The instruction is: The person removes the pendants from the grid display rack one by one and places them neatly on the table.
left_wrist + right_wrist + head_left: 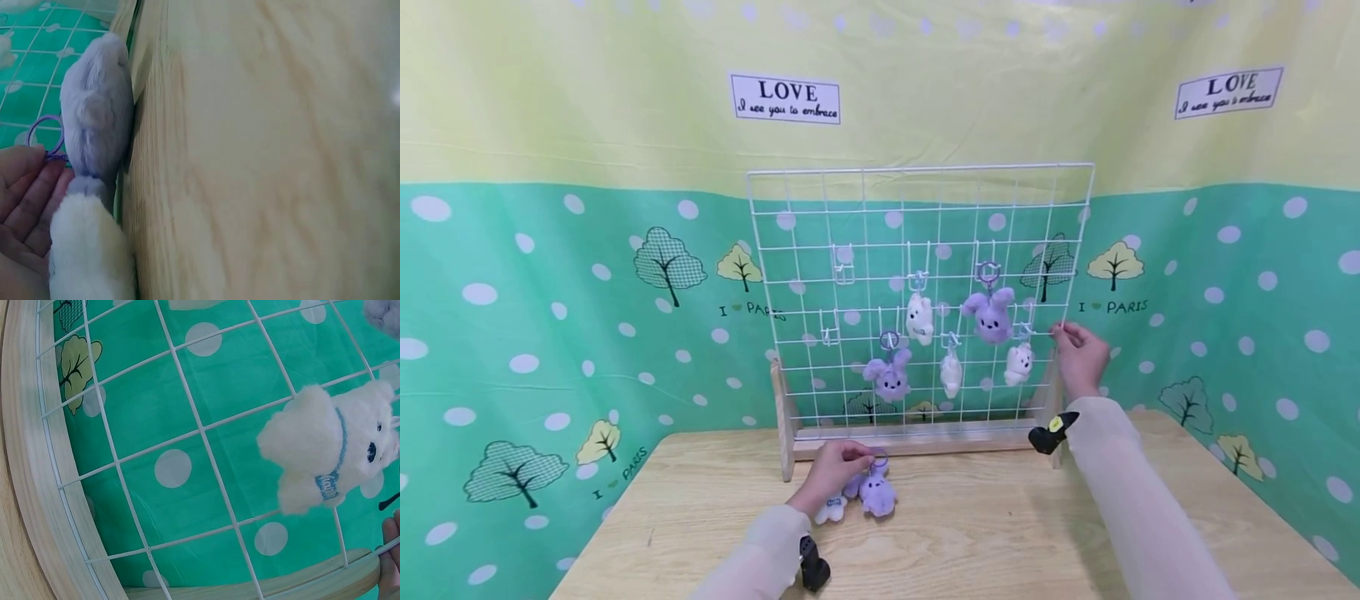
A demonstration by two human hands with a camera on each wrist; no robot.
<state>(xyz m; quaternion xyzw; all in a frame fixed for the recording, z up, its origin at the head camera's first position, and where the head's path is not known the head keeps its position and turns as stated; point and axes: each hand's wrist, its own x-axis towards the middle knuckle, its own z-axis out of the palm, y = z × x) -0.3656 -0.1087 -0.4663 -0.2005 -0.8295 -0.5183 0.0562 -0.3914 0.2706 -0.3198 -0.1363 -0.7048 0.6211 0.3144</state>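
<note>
My left hand [835,473] pinches the purple key ring [37,121] of a purple plush keychain [877,495], low over the table in front of the rack. Beside that plush is a white plush keychain [831,508], partly behind the hand in the head view. At the right edge of the white wire grid rack [925,169], my right hand [1084,360] grips the side wire between thumb and fingers. Nearest to it hangs a white plush dog [1019,365], which shows a blue collar with a tag in the right wrist view.
Two purple plush keychains [990,317] and three white ones hang from hooks on the grid. Two bare hooks [844,273] are on its left part. A wooden base [925,437] holds the grid upright on the wooden table [970,542], with a patterned cloth [550,317] behind.
</note>
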